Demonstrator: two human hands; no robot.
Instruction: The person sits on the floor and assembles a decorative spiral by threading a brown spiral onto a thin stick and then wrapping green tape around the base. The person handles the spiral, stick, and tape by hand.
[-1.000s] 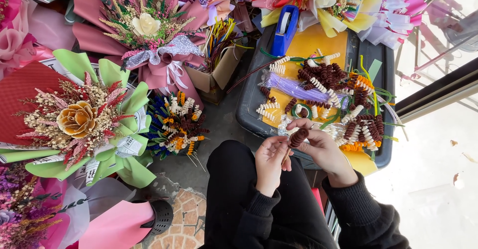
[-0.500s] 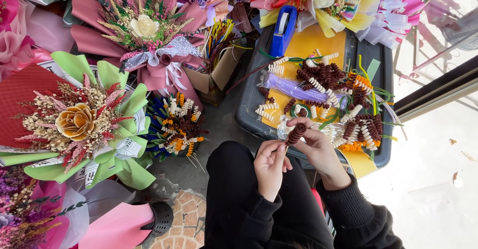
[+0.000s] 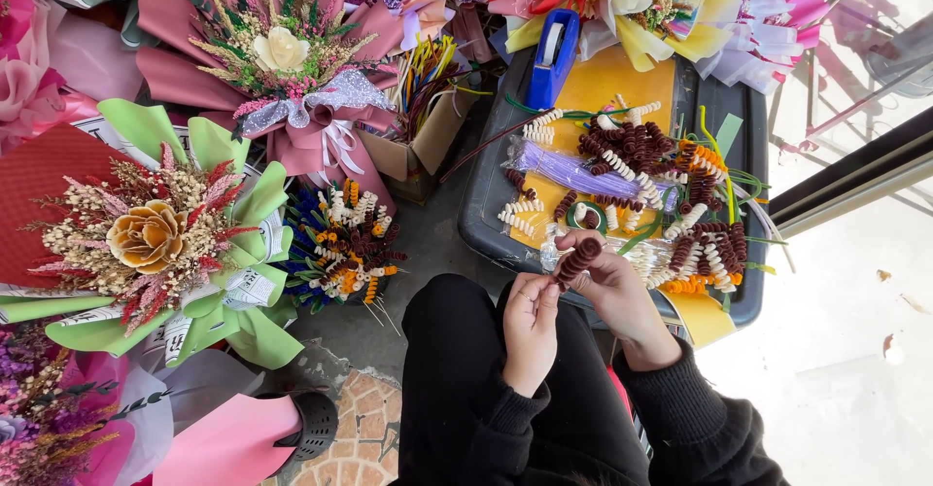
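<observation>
Head view: both hands meet above the lap, just in front of the dark tray (image 3: pixel 486 204). The right hand (image 3: pixel 614 287) pinches a brown coiled pipe-cleaner spiral (image 3: pixel 576 260) at its top; the left hand (image 3: pixel 530 313) grips its lower end. More brown, white and orange coils (image 3: pixel 671 204) lie on the tray

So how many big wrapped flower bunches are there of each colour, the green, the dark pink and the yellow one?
Green-wrapped bouquet: 1
Dark pink-wrapped bouquet: 1
Yellow-wrapped bouquet: 1
Total: 3
More bunches are cut off at the edges, so they are left out. The left hand and right hand hold a brown twisted coil.
</observation>
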